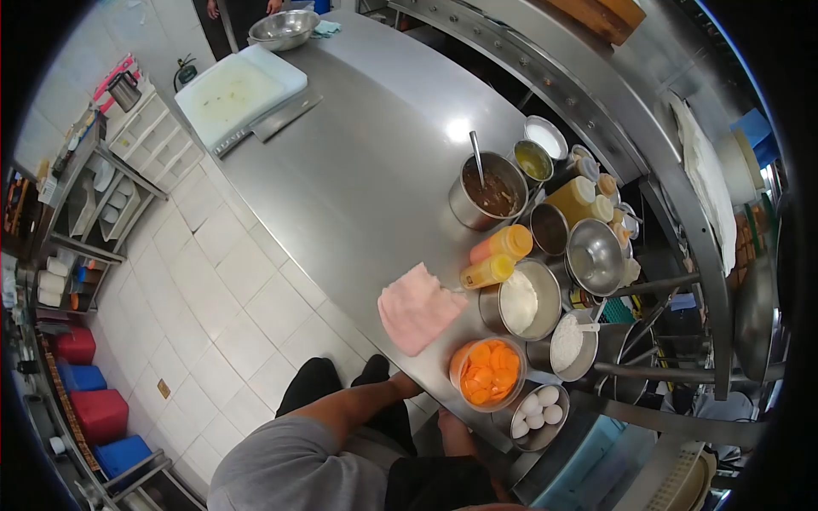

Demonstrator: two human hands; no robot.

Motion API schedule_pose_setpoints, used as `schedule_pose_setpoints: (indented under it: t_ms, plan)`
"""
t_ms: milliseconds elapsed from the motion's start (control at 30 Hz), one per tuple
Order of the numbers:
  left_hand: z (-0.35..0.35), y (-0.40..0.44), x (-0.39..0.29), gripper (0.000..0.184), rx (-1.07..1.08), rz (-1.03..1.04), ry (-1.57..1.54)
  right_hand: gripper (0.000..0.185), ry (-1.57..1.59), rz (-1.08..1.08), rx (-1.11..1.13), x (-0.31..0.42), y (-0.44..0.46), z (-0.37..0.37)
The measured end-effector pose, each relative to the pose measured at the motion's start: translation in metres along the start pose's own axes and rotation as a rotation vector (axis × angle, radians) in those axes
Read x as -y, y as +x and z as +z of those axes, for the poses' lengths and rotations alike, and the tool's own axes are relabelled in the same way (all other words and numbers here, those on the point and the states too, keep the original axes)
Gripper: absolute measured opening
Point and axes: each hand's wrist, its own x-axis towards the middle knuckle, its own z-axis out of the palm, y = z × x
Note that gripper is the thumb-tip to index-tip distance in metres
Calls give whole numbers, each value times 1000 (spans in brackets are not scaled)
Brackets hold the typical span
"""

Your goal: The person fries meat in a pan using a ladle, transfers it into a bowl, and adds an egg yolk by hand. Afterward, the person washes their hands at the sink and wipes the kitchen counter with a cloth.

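Observation:
My left hand (407,385) is at the near edge of the steel table (358,170), below a folded pink cloth (419,308). My right hand (448,421) is at the same edge, below a clear tub of orange slices (487,373) and left of a metal bowl of white eggs (537,410). The fingers of both hands are too hidden to make out. Two squeeze bottles (501,245) stand beyond the cloth, beside a pot of white powder (521,300). Farther back is a pot of brown sauce (490,192) with a spoon handle sticking out.
A white cutting board (239,95) lies at the far left, with a cleaver (285,117) beside it. A steel bowl (283,29) stands behind. Bottles and small pots line the right side. Another person's hands (274,6) show at the top edge.

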Motion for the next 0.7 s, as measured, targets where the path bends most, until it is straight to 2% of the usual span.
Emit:
schedule_pose_setpoints:
  t_ms: [167,500,567,600,667,700]
  plan:
    - [6,24,-22,58,67,30,-112,40,-70,-59,15,0,-10,-6]
    - [-44,-7,-20,58,90,94,19,41,-205,-278,16,5,-17,-18]
    - [-77,-33,-15,59,225,-161,130,41,-246,-375,17,6,-16,-23]
    - [-103,-50,-14,59,366,-409,227,41,-264,-436,13,7,-14,-25]
    - [-168,-106,-41,55,238,-591,227,42,-324,-599,-14,9,-8,-29]
    - [-181,-139,-16,53,133,-649,253,42,-360,-698,-38,11,-6,-32]
